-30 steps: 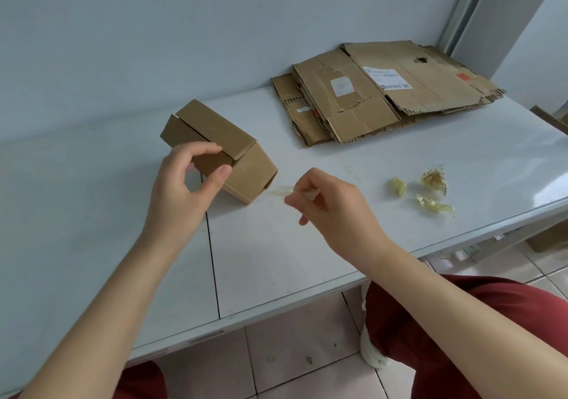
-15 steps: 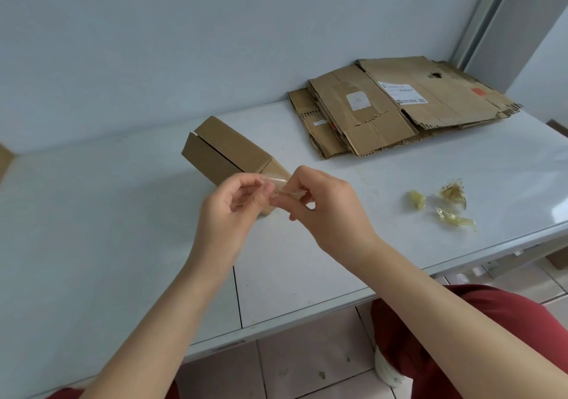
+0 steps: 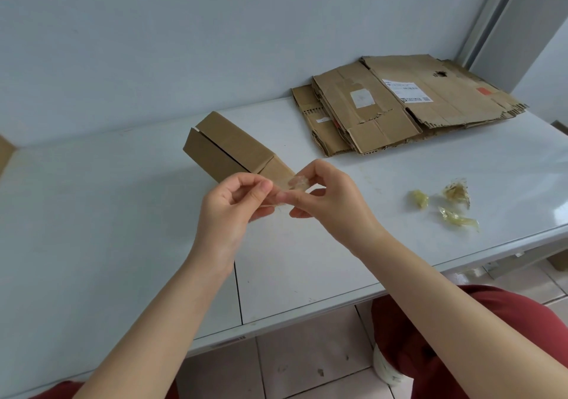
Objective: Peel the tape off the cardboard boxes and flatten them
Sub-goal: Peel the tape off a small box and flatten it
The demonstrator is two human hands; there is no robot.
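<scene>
Here, left hand (image 3: 227, 211), right hand (image 3: 329, 205), both pinching clear tape (image 3: 297, 182)

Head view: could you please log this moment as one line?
left hand, right hand: pinching tape strip; box: not flattened; flattened stack: far right

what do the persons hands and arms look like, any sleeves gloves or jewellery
The left hand and right hand are bare: no gloves, rings, watch or bracelet show. The left forearm and right forearm are bare too, with no sleeve in view up to the frame edge. The only clothing visible is a dark red garment over the lap.
</scene>
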